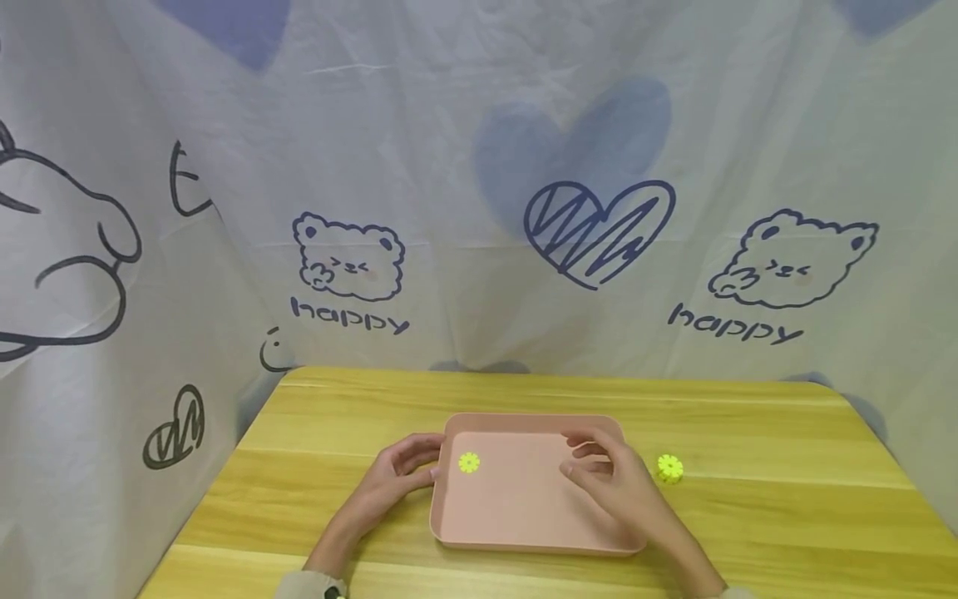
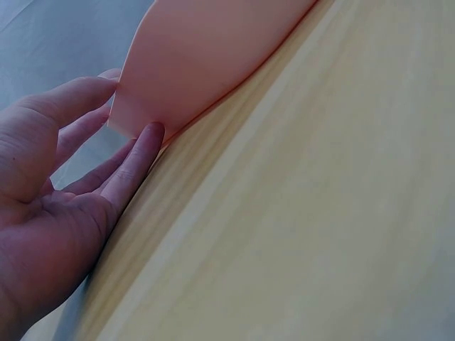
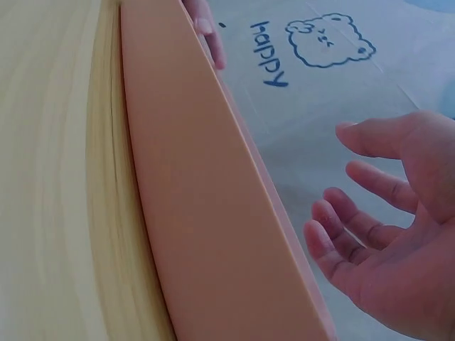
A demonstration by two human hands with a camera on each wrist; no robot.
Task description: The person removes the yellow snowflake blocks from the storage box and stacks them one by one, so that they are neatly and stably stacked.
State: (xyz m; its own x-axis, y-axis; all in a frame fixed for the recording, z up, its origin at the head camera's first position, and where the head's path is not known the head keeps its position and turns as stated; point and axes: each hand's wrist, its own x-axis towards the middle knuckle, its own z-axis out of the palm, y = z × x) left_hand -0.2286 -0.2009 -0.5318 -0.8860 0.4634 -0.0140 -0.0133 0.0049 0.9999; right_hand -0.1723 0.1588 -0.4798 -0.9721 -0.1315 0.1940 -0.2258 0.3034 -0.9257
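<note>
A pink rectangular tray (image 1: 524,545) lies on the table in the head view. Inside it, near the left wall, is a yellow flower-shaped piece (image 1: 469,462). My left hand (image 1: 400,472) is at the tray's left side, its fingertips touching the outer wall; the left wrist view shows those fingers (image 2: 135,160) loosely extended against the pink side. Over the tray's right part hovers my right hand (image 1: 609,478), fingers relaxed and spread from the thumb, with nothing between them. Just right of that hand sits a yellow flower-shaped stack (image 1: 669,467); how many pieces it has, I cannot tell.
The wood-grain table (image 1: 786,491) extends on both sides of the tray. Behind it and at the left hangs a pale cloth (image 1: 449,274) with printed hearts, bears and lettering, meeting the table's back edge.
</note>
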